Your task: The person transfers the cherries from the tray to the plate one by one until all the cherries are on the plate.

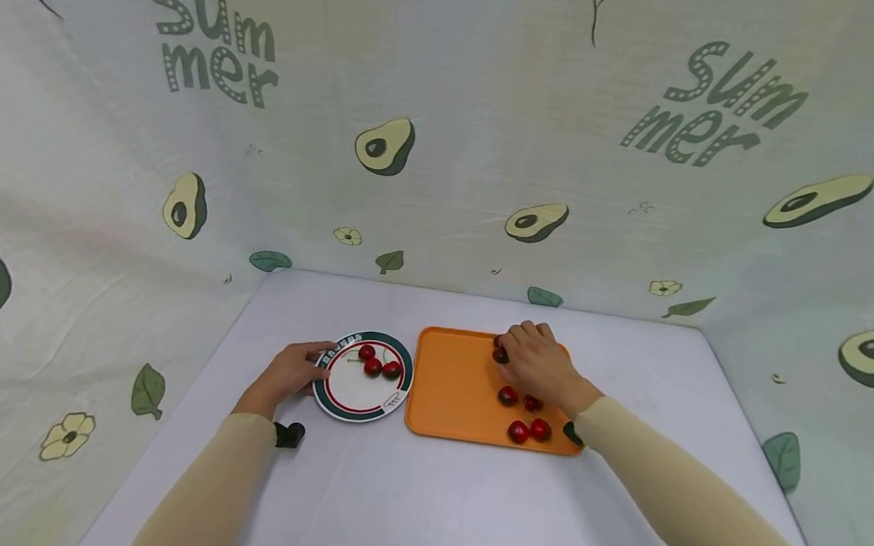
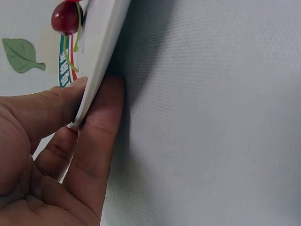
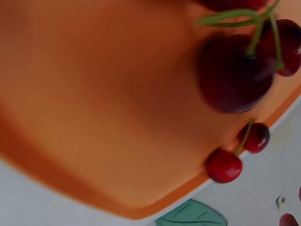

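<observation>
My left hand (image 1: 291,373) pinches the left rim of a round white plate (image 1: 354,395) with a green and red border. In the left wrist view the thumb (image 2: 56,103) lies on top of the rim and fingers are underneath. Three red cherries (image 1: 374,367) with stems sit on the plate. Bent at the knuckles, my right hand (image 1: 537,363) is over the upper right of an orange tray (image 1: 449,382). Dark cherries (image 1: 501,355) show beside its fingers, whose tips are hidden. The right wrist view shows paired cherries (image 3: 224,165) near the tray's edge.
Several more cherries (image 1: 519,432) lie in the tray's lower right, below the right hand. Plate and tray stand side by side on a white table (image 1: 423,506). Behind and beside the table hangs a cloth (image 1: 460,141) printed with avocados and leaves.
</observation>
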`<state>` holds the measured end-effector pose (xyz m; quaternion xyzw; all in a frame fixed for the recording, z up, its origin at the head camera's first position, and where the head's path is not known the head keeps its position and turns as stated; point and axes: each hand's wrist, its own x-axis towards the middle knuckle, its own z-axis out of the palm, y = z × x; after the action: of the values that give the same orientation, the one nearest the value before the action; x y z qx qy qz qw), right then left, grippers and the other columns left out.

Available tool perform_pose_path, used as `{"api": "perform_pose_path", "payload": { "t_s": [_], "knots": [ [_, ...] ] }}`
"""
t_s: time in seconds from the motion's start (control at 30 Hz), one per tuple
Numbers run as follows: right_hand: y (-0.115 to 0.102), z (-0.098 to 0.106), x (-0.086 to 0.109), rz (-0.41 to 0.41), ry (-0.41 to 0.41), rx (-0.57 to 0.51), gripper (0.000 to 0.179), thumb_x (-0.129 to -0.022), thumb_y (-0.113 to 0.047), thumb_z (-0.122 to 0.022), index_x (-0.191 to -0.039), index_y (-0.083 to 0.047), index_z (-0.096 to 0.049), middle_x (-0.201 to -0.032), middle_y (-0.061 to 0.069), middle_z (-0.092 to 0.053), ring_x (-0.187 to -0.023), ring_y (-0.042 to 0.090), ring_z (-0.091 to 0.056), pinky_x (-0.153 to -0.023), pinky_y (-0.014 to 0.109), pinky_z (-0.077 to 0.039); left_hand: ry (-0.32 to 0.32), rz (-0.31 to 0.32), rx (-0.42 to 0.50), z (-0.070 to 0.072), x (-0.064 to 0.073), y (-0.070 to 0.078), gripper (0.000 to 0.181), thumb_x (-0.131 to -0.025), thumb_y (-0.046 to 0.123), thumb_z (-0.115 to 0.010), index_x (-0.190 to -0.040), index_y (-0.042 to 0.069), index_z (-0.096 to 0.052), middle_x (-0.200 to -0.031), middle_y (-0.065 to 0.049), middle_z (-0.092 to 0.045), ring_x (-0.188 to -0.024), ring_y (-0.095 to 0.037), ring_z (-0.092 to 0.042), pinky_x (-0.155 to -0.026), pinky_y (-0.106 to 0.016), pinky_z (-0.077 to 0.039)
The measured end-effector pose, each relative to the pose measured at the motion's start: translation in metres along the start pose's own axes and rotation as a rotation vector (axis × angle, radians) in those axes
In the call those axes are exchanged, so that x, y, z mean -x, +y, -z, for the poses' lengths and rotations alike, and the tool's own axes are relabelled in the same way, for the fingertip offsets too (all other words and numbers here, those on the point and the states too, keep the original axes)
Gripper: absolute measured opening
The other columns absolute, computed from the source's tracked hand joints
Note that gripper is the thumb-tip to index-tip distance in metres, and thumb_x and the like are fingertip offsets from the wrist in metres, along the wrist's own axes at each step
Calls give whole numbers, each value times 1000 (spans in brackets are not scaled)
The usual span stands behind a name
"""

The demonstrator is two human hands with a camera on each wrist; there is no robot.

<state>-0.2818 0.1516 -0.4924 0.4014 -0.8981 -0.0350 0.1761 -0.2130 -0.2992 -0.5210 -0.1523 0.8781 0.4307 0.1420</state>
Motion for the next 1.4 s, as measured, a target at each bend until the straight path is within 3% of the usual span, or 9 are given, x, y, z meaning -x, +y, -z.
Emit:
{"api": "perform_pose_path", "payload": {
  "t_s": [0.3, 0.67, 0.97, 1.13, 1.4],
  "knots": [
    [-21, 3, -35, 74, 5, 13, 31, -100, -37, -69, -110, -8, -66, -99, 6, -61, -96, 27, -52, -91, 45, -46, 15, -7, -31, -1, -1, 3, 58, -97, 10, -73, -152, 19, -58, -137, -23, -56, -94, -25, -63, -68, -28, -57],
    [-49, -3, -71, 65, -4, -39, 33, -100, -36, -71, -114, -7, -68, -105, 7, -64, -100, 28, -53, -92, 43, -46, 8, -3, -24, -1, -4, 1, 58, -96, 9, -75, -152, 19, -59, -139, -23, -57, -91, -24, -65, -67, -29, -58],
    [-78, -10, -96, 67, -84, -31, 33, -103, -36, -66, -118, -7, -67, -107, 8, -62, -104, 28, -52, -96, 42, -44, 3, -3, -29, -1, -5, 0, 58, -97, 10, -75, -151, 20, -59, -143, -24, -55, -97, -26, -64, -68, -28, -58],
    [-91, -15, -108, 58, -95, -59, 32, -103, -39, -67, -113, -9, -66, -103, 5, -60, -101, 26, -50, -93, 42, -43, 4, 5, -15, 0, -4, 0, 58, -97, 9, -75, -151, 20, -59, -145, -24, -55, -96, -25, -64, -68, -28, -59],
    [-106, -22, -120, 73, -137, -27, 37, -103, -44, -66, -119, -11, -66, -108, 2, -63, -104, 23, -52, -94, 39, -44, 10, 3, -12, 1, -2, -1, 58, -97, 10, -75, -152, 20, -59, -142, -23, -57, -95, -24, -64, -68, -28, -59]
  ]
}}
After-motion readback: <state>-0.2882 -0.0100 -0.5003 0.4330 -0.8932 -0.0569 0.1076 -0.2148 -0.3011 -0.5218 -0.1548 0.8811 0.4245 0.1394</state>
